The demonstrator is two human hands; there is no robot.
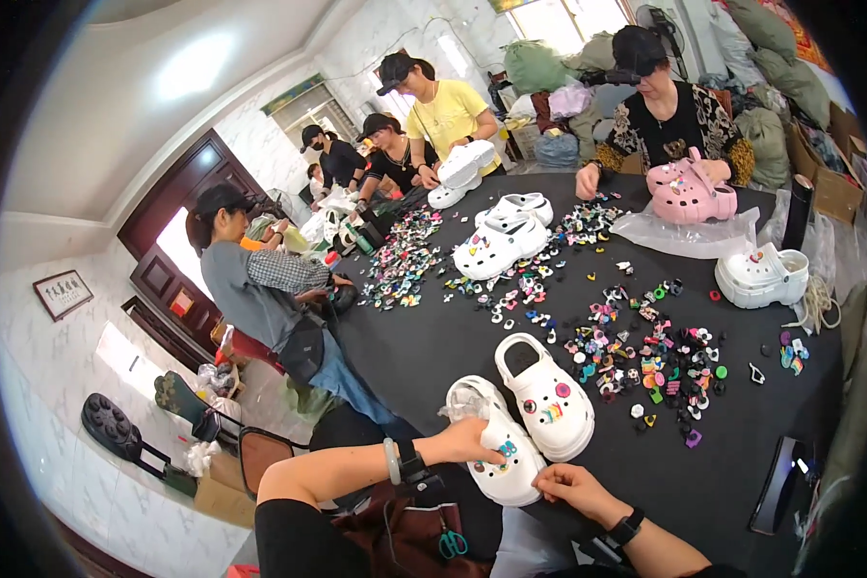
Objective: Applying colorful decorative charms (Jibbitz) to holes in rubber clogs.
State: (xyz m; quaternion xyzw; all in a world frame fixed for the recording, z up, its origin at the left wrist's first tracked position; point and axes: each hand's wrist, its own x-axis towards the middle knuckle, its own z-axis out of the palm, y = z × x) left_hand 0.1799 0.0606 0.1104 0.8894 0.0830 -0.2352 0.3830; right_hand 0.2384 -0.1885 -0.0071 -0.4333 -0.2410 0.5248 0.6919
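Note:
A white clog (507, 482) lies on the black table just in front of me, toe toward me. My left hand (467, 441) grips it across the upper, thumb near the colourful shoe charms (504, 452) on its front. Clear plastic (470, 400) is bunched in its heel opening. My right hand (580, 491) is at the toe's right edge, its thumb and fingers pinched together; whatever is between them is hidden. Beside it, touching, lies a second white clog (549, 400) with several charms on top.
Loose charms (655, 356) are heaped to the right, more (405, 250) farther left. White clogs (501, 241) and another white pair (761, 275) stand around the table. Across it, a person handles pink clogs (692, 193). Teal scissors (452, 542) lie near my left forearm; a phone-like black object (778, 486) is right.

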